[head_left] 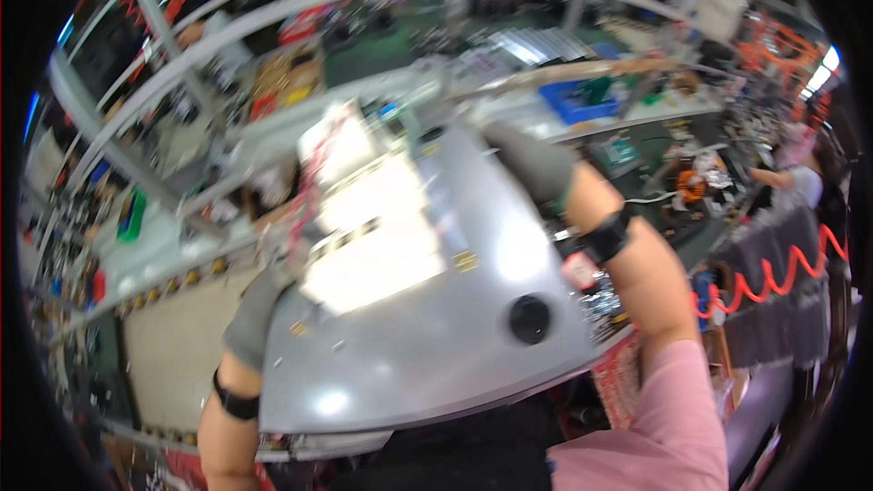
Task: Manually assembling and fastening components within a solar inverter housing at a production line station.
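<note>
A large grey metal panel (409,336) with curved edges is tilted in front of my body. It carries a round black opening (529,319) near its right side and small brass-coloured fittings. A bright white, overexposed rectangular part (373,227) lies across its upper left, with red wires beside it. My left hand (256,314), in a grey glove, is closed at the panel's left edge. My right hand (535,164), gloved alike, grips its far right edge. Fingertips of both hands are partly hidden or blurred.
A conveyor line with dark rollers (173,287) runs along the left. Beyond the panel stands a workbench with a blue tray (577,102). A coiled red air hose (773,286) hangs at right, near a person's arm (773,178). Grey metal posts (123,159) rise at left.
</note>
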